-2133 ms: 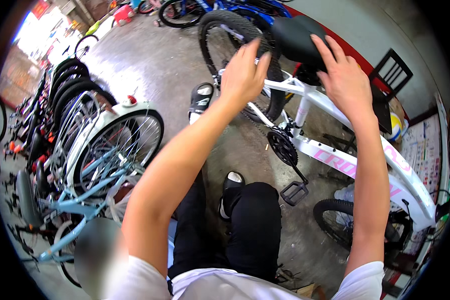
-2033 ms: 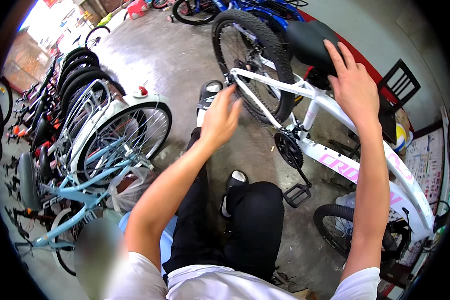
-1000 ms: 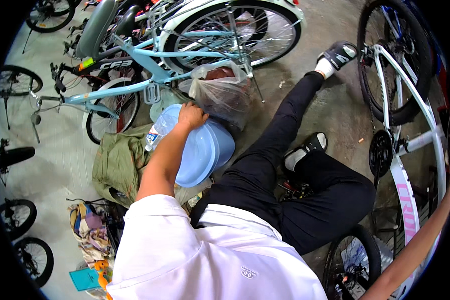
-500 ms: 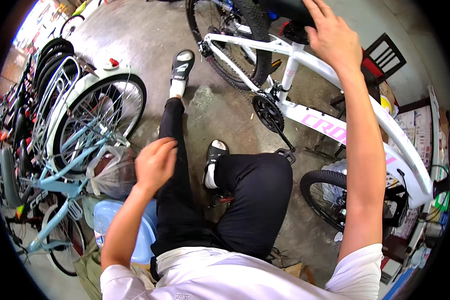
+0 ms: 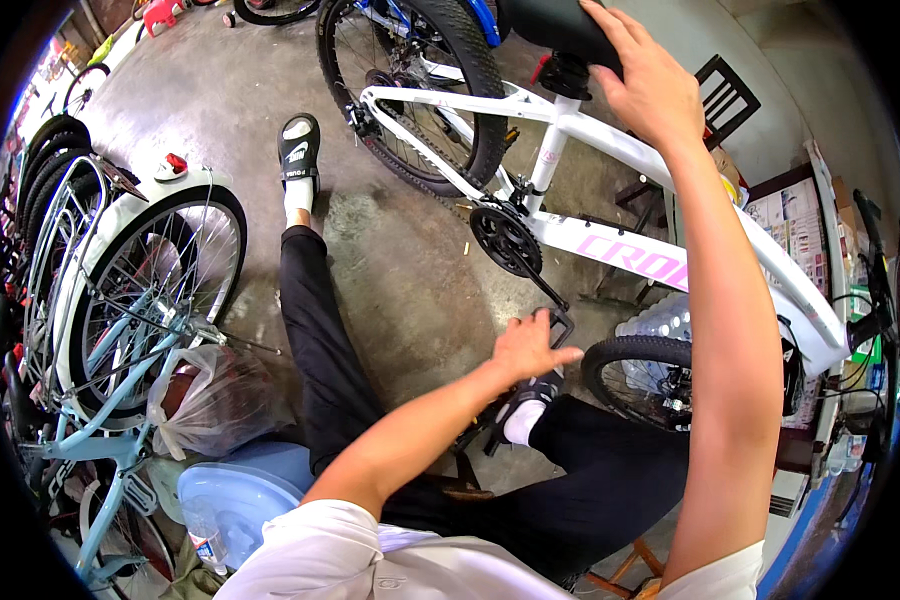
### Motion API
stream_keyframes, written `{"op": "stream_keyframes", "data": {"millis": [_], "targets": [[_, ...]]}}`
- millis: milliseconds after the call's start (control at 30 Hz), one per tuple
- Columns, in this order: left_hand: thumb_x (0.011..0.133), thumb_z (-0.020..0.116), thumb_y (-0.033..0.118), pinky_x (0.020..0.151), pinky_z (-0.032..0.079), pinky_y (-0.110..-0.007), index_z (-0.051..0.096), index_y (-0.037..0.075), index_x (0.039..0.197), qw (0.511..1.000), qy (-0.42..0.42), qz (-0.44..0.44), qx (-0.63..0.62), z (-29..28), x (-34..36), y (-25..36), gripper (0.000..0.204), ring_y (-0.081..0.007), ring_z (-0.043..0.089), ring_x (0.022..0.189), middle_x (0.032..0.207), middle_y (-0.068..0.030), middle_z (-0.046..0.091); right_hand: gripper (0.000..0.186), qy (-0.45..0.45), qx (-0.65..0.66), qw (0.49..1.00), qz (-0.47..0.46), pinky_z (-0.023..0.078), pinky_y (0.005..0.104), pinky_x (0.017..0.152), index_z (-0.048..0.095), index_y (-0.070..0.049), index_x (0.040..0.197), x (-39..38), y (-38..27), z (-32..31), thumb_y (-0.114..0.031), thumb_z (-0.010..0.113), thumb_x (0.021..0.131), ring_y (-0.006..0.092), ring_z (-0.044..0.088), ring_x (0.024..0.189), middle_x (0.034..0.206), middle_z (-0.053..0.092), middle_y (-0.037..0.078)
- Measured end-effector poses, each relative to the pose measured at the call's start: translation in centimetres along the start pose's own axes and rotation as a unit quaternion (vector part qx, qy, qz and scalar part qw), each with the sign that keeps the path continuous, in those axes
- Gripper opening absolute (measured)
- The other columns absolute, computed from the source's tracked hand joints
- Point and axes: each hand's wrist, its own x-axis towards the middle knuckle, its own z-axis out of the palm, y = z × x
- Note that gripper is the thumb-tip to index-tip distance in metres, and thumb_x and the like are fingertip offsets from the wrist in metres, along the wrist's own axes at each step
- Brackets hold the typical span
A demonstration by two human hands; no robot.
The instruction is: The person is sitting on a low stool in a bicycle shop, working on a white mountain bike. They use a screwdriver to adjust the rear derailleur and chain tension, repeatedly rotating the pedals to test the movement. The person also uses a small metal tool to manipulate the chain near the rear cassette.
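My right hand grips the smooth black padded saddle of a white bicycle with pink lettering, fingers over the top and thumb along the side. The bicycle stands ahead of me and to my right. My left hand is open, thumb out, fingers loosely spread, just beside a flat black cage pedal; from this angle I can't tell whether my fingertips touch it. My foot in a black slide sandal is close below. If the black toothed chainring turned, the pedal could, I judge, knock my knuckles or swing down onto that foot. If my hold slipped, the bicycle might tip, perhaps against my black-trousered right leg.
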Motion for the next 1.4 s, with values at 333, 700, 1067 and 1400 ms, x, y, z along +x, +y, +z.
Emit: {"op": "stream_keyframes", "data": {"millis": [333, 700, 1067, 1400], "targets": [[0.084, 0.069, 0.017, 0.085, 0.057, -0.057, 0.050, 0.002, 0.118, 0.986, 0.148, 0.070, 0.040, -0.4, -0.1, 2.6, 0.042, -0.0472, 0.061, 0.109, 0.110, -0.0262, 0.067, 0.072, 0.034, -0.019, 0.999, -0.012, 0.060, 0.0435, 0.093, 0.041, -0.039, 0.156, 0.4, 1.4, 2.6, -0.026, 0.070, 0.092, 0.0275, 0.067, 0.117, 0.152, 0.055, -0.002], [0.077, 0.084, 0.050, 0.088, 0.058, -0.049, 0.069, 0.001, 0.113, 0.981, 0.163, 0.041, 0.096, -23.1, 2.7, -2.8, 0.063, -0.0385, 0.073, 0.104, 0.108, -0.0216, 0.075, 0.071, 0.044, -0.026, 0.999, -0.013, 0.062, 0.0428, 0.089, 0.043, -0.038, 0.155, 0.5, 1.2, 2.2, -0.027, 0.071, 0.091, 0.0270, 0.069, 0.114, 0.150, 0.056, -0.001], [0.084, 0.082, 0.039, 0.089, 0.057, -0.051, 0.057, 0.003, 0.117, 0.955, 0.221, -0.082, 0.178, -25.2, 6.7, -9.7, 0.055, -0.0405, 0.071, 0.107, 0.110, -0.0219, 0.074, 0.073, 0.048, -0.029, 0.998, -0.018, 0.061, 0.0421, 0.091, 0.040, -0.040, 0.156, 0.4, 0.8, 2.4, -0.025, 0.070, 0.091, 0.0264, 0.069, 0.113, 0.152, 0.055, -0.002], [0.087, 0.076, 0.017, 0.078, 0.058, -0.052, 0.050, 0.005, 0.109, 0.929, 0.321, -0.090, 0.162, -16.6, 12.7, -21.1, 0.036, -0.0432, 0.073, 0.093, 0.102, -0.0214, 0.073, 0.072, 0.066, -0.015, 0.997, -0.033, 0.061, 0.0420, 0.091, 0.043, -0.039, 0.155, 0.6, 0.7, 2.7, -0.024, 0.070, 0.091, 0.0272, 0.069, 0.114, 0.148, 0.058, -0.001]]}}
